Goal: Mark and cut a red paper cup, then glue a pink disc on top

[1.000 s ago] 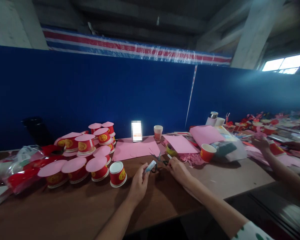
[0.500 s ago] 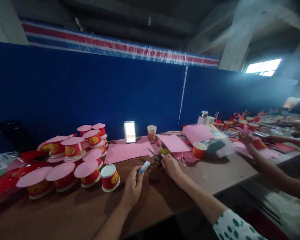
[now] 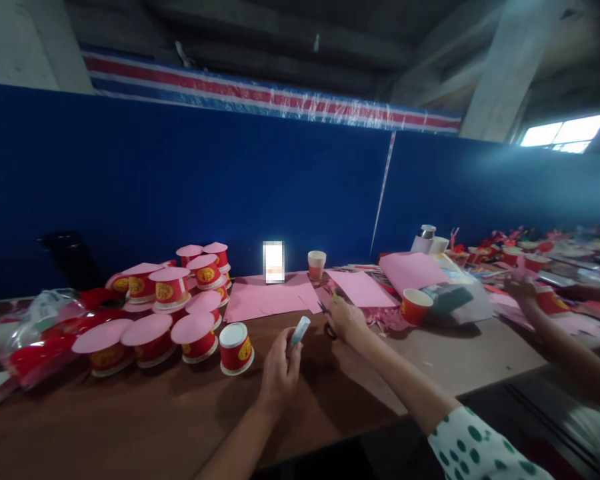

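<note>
My left hand [image 3: 280,372] is closed round a small blue-and-white glue tube [image 3: 300,329], held upright above the brown table [image 3: 155,413]. My right hand [image 3: 347,318] reaches forward and grips black-handled scissors [image 3: 327,320] near the pink paper sheets [image 3: 273,298]. A red paper cup [image 3: 235,347], upside down with its white base up, stands just left of my left hand. Beyond it are several red cups topped with pink paper discs [image 3: 197,330].
A blue partition [image 3: 180,187] backs the table. A lit phone [image 3: 273,262] and a small cup [image 3: 316,264] stand near it. An open red cup [image 3: 415,305] and pink sheets [image 3: 410,270] lie to the right. Another person's arm [image 3: 555,333] works at far right.
My right hand has lifted from the table and moved forward with the scissors. My left hand has raised the glue tube slightly.
</note>
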A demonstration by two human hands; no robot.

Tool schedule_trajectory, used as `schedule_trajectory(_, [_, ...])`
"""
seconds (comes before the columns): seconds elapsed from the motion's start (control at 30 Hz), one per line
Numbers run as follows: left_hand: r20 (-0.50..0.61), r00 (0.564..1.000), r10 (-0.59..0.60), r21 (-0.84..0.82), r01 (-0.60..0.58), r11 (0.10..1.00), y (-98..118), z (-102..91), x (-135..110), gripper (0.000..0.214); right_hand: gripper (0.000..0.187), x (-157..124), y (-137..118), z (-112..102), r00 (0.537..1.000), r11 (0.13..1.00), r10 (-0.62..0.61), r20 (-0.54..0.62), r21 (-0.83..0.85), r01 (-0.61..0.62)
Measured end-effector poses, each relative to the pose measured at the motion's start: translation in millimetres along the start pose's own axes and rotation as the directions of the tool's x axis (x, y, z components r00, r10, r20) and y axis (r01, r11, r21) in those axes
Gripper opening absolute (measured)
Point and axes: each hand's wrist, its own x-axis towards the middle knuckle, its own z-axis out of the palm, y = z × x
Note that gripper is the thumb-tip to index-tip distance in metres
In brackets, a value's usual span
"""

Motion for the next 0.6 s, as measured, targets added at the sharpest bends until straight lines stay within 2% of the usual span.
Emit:
schedule_trajectory(0.07, [-0.044, 0.999, 0.009, -0.011, -0.010, 1.000, 2.1, 0.2, -1.6, 0.031, 0.025, 18.9, -21.5, -1.7, 0.989, 0.989, -0.147, 0.000, -0.020, 0.147])
schedule_trajectory(0.17, [-0.089, 0.995, 0.035, -0.005, -0.036, 0.999, 2.5, -0.9, -3.3, 0.029, 0.021, 51.0, -58.0, 5.5, 0.940, 0.940, -0.338, 0.051, -0.037, 0.339])
schedule_trajectory(0.27, [-0.123, 0.992, 0.037, -0.010, -0.038, 0.999, -0.6, -3.5, -4.0, 0.029, 0.028, 78.6, -88.2, 17.1, 0.887, 0.889, -0.448, 0.109, -0.051, 0.455])
schedule_trajectory(0.33, [-0.139, 0.990, 0.028, -0.006, -0.030, 1.000, -2.2, -5.3, -3.5, 0.030, 0.030, 90.6, -100.3, 23.7, 0.865, 0.870, -0.479, 0.151, -0.054, 0.491])
schedule_trajectory(0.47, [-0.126, 0.992, 0.014, -0.006, -0.015, 1.000, -0.4, -6.4, -1.1, 0.029, 0.030, 95.3, -103.5, 32.6, 0.845, 0.855, -0.504, 0.179, -0.031, 0.517])
schedule_trajectory(0.6, [-0.109, 0.994, -0.002, -0.023, 0.000, 1.000, 3.4, -5.1, 1.1, 0.028, 0.024, 74.5, -88.2, 35.9, 0.837, 0.850, -0.525, 0.153, 0.051, 0.524])
